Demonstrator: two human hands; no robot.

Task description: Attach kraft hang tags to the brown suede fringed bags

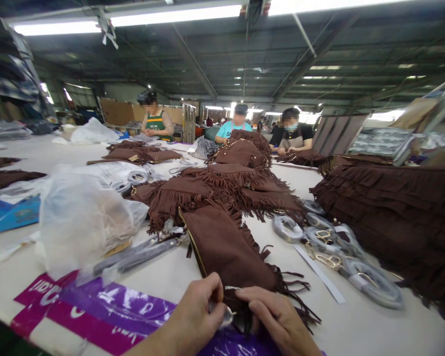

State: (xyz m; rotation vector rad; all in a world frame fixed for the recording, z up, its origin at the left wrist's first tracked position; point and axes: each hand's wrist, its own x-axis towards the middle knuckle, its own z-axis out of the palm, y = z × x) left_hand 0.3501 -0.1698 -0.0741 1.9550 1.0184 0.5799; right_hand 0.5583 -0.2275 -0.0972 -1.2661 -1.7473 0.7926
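A brown fringed bag with a gold zipper along its left edge lies in front of me, its near end between my hands. My left hand is closed at that end, thumb and fingers pinched together. A bit of clear plastic shows by its fingertips, but what it grips is partly hidden. My right hand is closed over the bag's near end, with the fingertips at a thin white string. Under both hands lies a shiny purple plastic bag.
More brown fringed bags are heaped beyond, and a large stack stands at right. Wrapped straps with gold clasps lie right of centre. A translucent plastic bag sits at left. Several people work across the table.
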